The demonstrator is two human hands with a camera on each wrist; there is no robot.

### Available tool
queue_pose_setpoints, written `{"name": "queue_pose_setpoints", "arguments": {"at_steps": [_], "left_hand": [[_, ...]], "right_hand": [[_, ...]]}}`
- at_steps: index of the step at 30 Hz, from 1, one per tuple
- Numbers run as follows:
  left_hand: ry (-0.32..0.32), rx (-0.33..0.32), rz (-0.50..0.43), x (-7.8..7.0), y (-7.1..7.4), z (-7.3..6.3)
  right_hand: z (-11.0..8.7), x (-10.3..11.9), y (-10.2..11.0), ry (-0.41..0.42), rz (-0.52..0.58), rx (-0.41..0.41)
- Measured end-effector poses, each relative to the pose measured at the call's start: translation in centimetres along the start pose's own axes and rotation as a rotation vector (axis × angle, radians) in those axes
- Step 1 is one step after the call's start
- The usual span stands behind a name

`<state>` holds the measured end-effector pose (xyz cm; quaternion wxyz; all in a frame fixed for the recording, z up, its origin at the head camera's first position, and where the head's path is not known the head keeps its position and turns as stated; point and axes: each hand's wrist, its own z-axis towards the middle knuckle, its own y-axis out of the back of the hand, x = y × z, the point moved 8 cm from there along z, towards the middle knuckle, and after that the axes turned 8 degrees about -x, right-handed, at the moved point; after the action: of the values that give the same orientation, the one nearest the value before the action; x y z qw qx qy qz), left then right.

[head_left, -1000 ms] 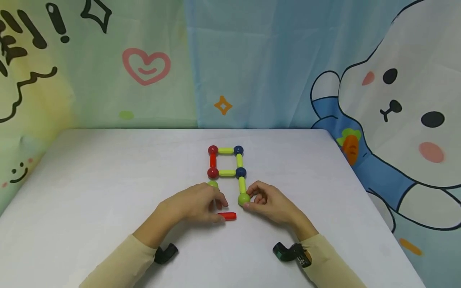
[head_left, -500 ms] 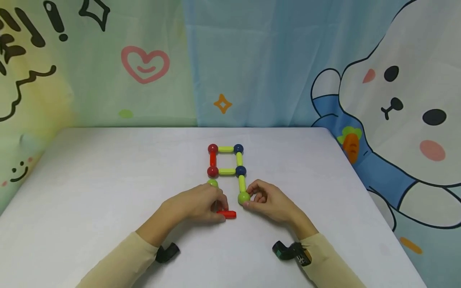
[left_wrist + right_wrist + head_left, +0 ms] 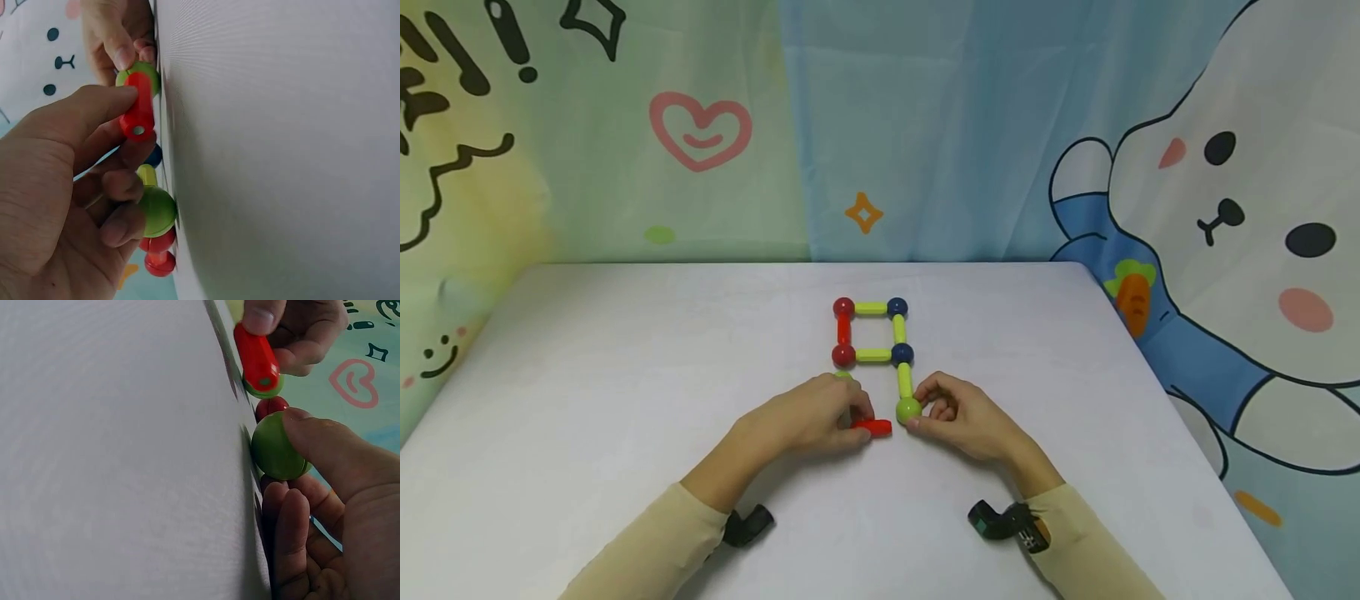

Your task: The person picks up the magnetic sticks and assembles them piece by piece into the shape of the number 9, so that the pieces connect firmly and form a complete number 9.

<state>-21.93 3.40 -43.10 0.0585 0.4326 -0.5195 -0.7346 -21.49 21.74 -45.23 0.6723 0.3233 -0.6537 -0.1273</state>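
My left hand (image 3: 816, 415) pinches a red magnetic rod (image 3: 874, 427) between thumb and finger; a metal tip shows at its end in the left wrist view. My right hand (image 3: 966, 417) holds a green ball (image 3: 907, 409) with thumb and fingers. That ball joins a yellow-green rod (image 3: 905, 381) running down from a blue ball (image 3: 902, 354). Beyond is a square of rods, with red balls (image 3: 843, 355) on its left and blue balls on its right. A second green ball (image 3: 159, 209), mostly hidden by my left hand in the head view, lies just below the near red ball.
The pieces lie on a white tabletop (image 3: 625, 375), whose far edge meets a printed cloth backdrop (image 3: 925, 125). A black camera (image 3: 748, 527) is strapped to my left wrist and another (image 3: 1000, 522) to my right.
My left hand has closed finger and thumb on the red rod and moved it forward, level with the lower green ball. My right hand stays on its ball. The head view tilts slightly.
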Motion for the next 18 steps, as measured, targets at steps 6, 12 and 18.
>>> {"name": "queue_pose_setpoints", "arguments": {"at_steps": [6, 12, 18], "left_hand": [[-0.052, -0.072, 0.048, -0.40, 0.64, 0.15], [-0.035, -0.126, 0.112, -0.26, 1.10, 0.36], [-0.001, -0.126, 0.150, 0.03, 1.07, 0.65]], "right_hand": [[0.01, -0.06, 0.03, 0.019, -0.019, -0.008], [-0.03, 0.04, 0.10, 0.031, -0.011, -0.009], [-0.06, 0.06, 0.10, 0.036, -0.009, -0.015]]}}
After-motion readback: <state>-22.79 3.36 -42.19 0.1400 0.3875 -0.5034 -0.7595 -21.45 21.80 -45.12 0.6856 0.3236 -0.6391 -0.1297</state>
